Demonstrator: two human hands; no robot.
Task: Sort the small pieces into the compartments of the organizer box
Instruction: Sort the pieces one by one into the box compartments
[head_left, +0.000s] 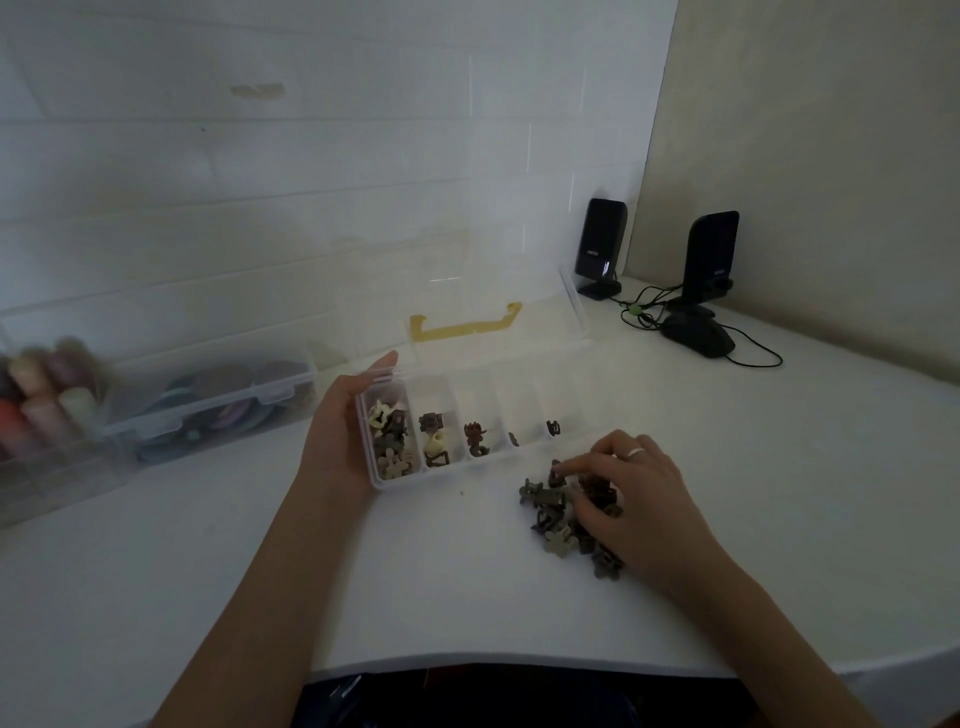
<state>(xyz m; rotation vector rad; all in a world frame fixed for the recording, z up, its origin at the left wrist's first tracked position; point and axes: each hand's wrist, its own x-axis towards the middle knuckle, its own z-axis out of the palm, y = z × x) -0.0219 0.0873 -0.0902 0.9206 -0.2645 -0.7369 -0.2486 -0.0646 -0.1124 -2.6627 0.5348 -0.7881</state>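
A clear plastic organizer box (400, 480) with its lid raised stands on the white table. Its row of compartments holds small brown, dark and cream pieces, most of them in the left ones. My left hand (337, 431) grips the box's left end. A pile of small brown and beige pieces (550, 512) lies on the table in front of the box's right half. My right hand (628, 499) rests on that pile, its fingertips pinching a dark piece at the pile's top left; part of the pile is hidden under the hand.
A clear lidded case (208, 400) of round items and a box of thread spools (41, 410) stand at the left by the wall. Two black speakers (709, 260) with cables and a dark mouse (698, 332) sit at the back right. The table's front edge (467, 662) is near my body.
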